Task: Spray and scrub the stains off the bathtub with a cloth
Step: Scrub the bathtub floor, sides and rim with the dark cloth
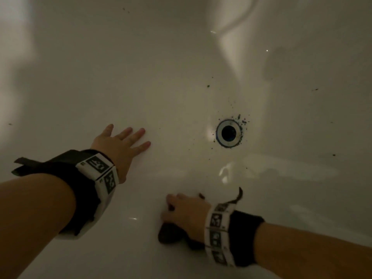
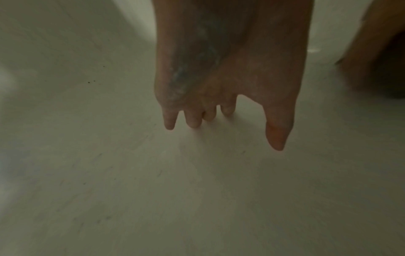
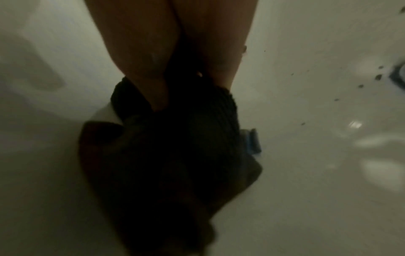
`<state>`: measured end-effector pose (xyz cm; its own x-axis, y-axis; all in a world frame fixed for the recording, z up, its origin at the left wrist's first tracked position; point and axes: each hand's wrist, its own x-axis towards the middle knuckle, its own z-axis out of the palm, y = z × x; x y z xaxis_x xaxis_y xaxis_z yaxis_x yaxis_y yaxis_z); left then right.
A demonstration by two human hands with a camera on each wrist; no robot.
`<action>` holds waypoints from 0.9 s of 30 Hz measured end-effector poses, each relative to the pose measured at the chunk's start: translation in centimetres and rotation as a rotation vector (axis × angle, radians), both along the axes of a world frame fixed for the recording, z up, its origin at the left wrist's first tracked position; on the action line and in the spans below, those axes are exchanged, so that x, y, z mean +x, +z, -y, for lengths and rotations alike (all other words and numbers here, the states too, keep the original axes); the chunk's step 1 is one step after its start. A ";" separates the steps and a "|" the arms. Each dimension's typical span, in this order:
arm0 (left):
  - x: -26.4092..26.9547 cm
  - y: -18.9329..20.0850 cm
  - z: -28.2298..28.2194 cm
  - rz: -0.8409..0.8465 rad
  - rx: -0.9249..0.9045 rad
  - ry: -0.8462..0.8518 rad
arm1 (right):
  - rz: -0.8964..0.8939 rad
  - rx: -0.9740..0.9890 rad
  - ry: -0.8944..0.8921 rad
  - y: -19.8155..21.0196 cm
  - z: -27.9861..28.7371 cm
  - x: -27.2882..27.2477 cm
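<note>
The white bathtub (image 1: 161, 67) fills the view, with dark specks of dirt (image 1: 241, 119) scattered around the round metal drain (image 1: 229, 133). My left hand (image 1: 122, 141) lies flat on the tub floor left of the drain, fingers straight and spread (image 2: 192, 119). My right hand (image 1: 183, 212) is nearer to me, curled over a dark bunched cloth (image 1: 169, 234) and pressing it on the tub surface. In the right wrist view the cloth (image 3: 175, 147) is a dark wad under the fingers. No spray bottle is in view.
More specks sit on the far tub wall (image 1: 125, 10) and at the right (image 1: 315, 90). The light is dim. Bright reflections (image 1: 225, 174) show on the wet surface below the drain. The tub's curved wall rises at the top right.
</note>
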<state>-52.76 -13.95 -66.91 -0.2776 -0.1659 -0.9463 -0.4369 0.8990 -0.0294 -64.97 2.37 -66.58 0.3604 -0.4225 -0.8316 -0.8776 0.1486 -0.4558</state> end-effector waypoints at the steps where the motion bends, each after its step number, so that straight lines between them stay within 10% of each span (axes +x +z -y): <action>1: 0.1 -0.1 0.0 -0.005 -0.001 0.002 | -0.043 -0.002 -0.050 -0.8 0.8 -0.5; 10: 0.2 -0.1 -0.2 -0.030 0.000 0.017 | -0.459 -0.418 -0.584 -1.5 6.0 -12.4; 14: 0.4 0.0 -0.2 -0.037 0.010 0.035 | -0.748 -0.675 -0.609 1.6 7.7 -17.2; 17: 0.4 -0.1 -0.1 -0.042 0.002 0.023 | -0.979 -0.496 -0.518 1.8 10.2 -21.4; 27: 0.1 0.2 -0.1 -0.024 0.012 0.027 | -0.544 -0.497 -0.357 -2.6 7.5 -17.4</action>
